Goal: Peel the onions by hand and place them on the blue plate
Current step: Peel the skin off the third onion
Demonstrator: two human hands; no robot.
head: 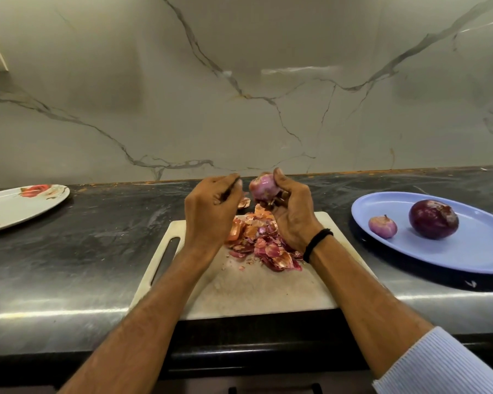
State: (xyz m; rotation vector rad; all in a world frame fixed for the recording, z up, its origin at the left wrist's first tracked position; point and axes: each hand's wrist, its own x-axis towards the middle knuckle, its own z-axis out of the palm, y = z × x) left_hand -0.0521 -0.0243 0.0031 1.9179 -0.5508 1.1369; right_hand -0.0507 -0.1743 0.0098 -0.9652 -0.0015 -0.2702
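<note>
R hand (292, 220) grips onion (264, 189); L hand (211, 209) curled, just beside.

blue plate (467, 251) clipped right, white plate (17, 209) left

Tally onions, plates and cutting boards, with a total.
Onions: 3 - pale pink onion held by the right hand, small pink onion, large dark purple onion
Plates: 2 - blue oval plate, white flowered plate
Cutting boards: 1 - white plastic board
Total: 6
</note>
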